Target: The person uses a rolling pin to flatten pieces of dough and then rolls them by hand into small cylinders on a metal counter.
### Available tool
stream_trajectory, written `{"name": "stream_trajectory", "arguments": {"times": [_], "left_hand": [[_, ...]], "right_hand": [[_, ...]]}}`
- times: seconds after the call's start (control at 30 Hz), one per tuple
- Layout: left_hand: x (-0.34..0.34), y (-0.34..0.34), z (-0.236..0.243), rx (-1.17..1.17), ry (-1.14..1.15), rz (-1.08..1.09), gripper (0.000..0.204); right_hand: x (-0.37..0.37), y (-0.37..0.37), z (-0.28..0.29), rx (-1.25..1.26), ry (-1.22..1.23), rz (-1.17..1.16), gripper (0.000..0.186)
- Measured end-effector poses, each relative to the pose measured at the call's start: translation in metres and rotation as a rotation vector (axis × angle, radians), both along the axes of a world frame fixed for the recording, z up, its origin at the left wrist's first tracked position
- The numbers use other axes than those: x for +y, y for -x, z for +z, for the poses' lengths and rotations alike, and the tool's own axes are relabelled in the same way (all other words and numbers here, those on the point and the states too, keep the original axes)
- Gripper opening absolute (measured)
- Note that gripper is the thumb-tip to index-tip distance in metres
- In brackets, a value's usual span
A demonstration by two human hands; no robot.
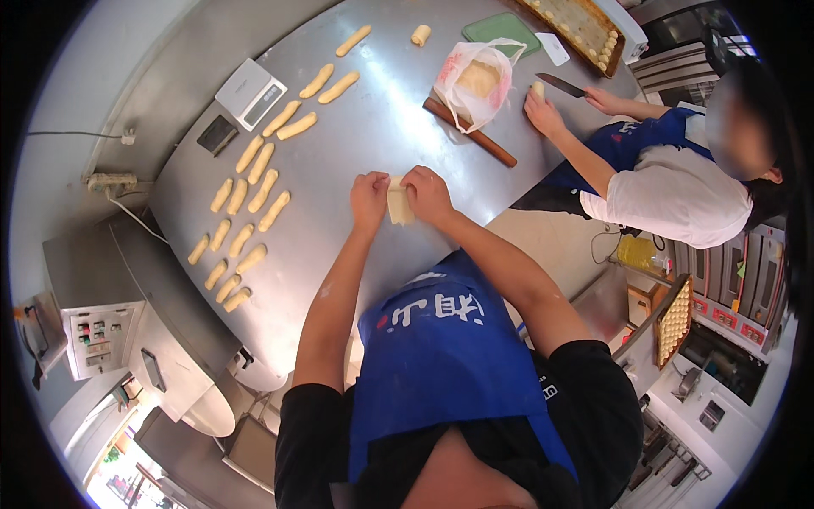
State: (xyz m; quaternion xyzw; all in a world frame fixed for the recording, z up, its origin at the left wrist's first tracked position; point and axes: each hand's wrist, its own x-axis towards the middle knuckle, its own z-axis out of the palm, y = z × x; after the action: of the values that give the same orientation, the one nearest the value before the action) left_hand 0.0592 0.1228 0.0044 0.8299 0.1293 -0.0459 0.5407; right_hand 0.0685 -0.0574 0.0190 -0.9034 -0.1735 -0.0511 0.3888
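Note:
A flat pale piece of dough (398, 204) lies on the steel table (365, 136) between my two hands. My left hand (369, 197) presses on its left edge with fingers curled over it. My right hand (426, 193) grips its right edge. To the left, several rolled dough sticks (254, 199) lie in rows on the table.
A co-worker in a blue apron stands at the right, one hand (543, 110) on a small dough piece and the other holding a knife (561, 85). A plastic bag of dough (476, 81), a wooden rolling pin (475, 136), a white scale (250, 92), a green board (502, 32) and a filled baking tray (581, 25) are on the table.

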Motion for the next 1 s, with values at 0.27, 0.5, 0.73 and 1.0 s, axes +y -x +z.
{"name": "stream_trajectory", "arguments": {"times": [0.27,0.5,0.73,1.0], "left_hand": [[0.006,0.046,-0.007,-0.075,-0.132,-0.281,0.015],[-0.005,0.045,0.006,-0.005,0.058,0.069,0.023],[-0.001,0.107,-0.007,-0.025,0.028,-0.111,0.029],[-0.002,0.102,0.003,-0.176,0.099,0.078,0.036]], "right_hand": [[-0.012,0.041,0.005,0.086,0.078,0.041,0.008],[-0.006,0.041,0.013,0.067,-0.106,-0.046,0.007],[-0.026,0.083,0.012,0.397,-0.08,-0.067,0.01],[-0.009,0.075,0.003,-0.076,0.236,0.326,0.061]]}}
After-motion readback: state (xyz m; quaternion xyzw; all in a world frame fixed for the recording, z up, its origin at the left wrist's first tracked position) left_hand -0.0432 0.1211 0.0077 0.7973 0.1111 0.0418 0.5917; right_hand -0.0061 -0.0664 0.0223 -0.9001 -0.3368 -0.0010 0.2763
